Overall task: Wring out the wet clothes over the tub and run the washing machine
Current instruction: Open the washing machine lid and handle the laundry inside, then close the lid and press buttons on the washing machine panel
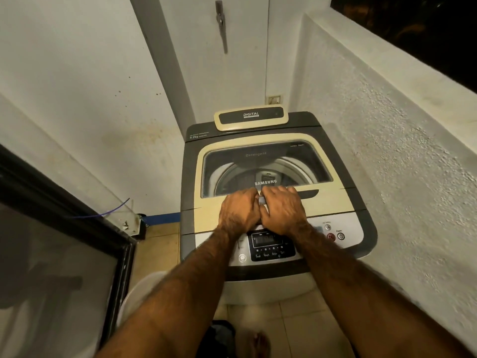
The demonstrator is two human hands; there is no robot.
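Left hand [238,211] and right hand [282,209] side by side, knuckles up, touching each other, on the front of the closed lid [333,200]. Both curled down toward the lid's dark recess. Hooked into it or only pressing: cannot tell. Small grey thing [261,201] between them, too small to name.

Looks like the machine step, not the wringing: lid down, nothing wet in either hand. Drum [232,177] dimly visible through the lid's window; clothes inside not discernible. Next probably calls for one hand freed and a finger on the power button [341,236], right of the control panel [271,250] just under the wrists, then a cycle choice. Display apparently dark.

Washer [369,228] straight ahead in a corner, on a tiled floor [160,241]. Behind it, a white door [245,60] with a metal handle [221,24]. Rough plastered wall [387,151] and ledge to the right, smooth stained wall to the left. Black-framed glass panel [51,254] at near left. Pale rounded shape [139,293] beside it, perhaps a tub, mostly hidden by the left arm.
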